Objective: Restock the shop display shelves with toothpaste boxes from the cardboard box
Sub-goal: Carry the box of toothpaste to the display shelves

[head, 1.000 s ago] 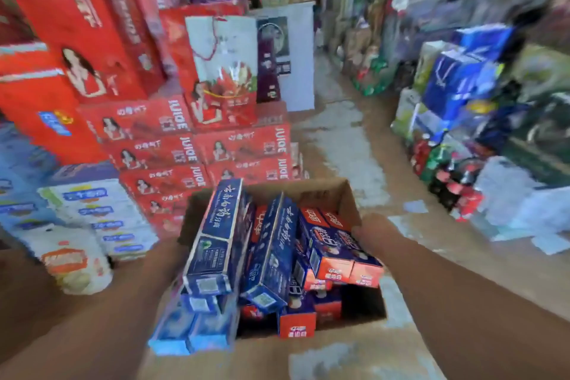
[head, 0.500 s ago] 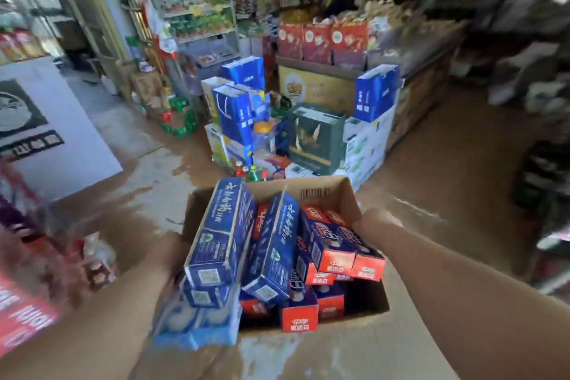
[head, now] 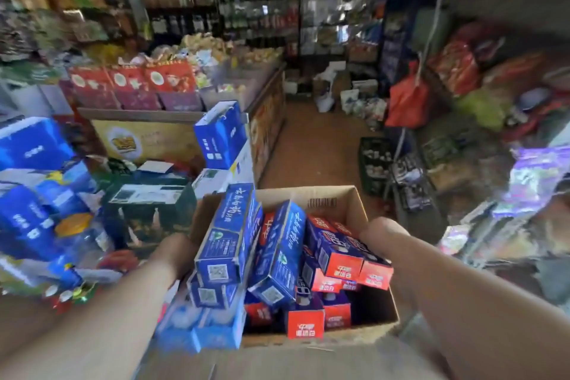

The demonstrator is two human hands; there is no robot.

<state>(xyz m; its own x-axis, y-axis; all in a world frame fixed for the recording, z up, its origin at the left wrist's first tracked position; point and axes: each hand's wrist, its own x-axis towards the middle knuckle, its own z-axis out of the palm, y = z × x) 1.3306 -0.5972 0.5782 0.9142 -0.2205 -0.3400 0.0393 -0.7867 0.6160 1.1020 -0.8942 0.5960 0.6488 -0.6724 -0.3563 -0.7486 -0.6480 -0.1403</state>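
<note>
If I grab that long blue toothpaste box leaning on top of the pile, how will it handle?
The long blue toothpaste box is probably stiff and light, being thin printed carton. It leans tilted on other boxes, so lifting it may let its neighbours slide. Its glossy faces could be slightly slippery. The open brown cardboard box should catch anything that shifts.

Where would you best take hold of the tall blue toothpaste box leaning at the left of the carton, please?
Grip the blue toothpaste box across its long narrow sides near the raised far end, coming from above. It leans clear of the cardboard box there, while its lower end is wedged among other boxes.
</note>
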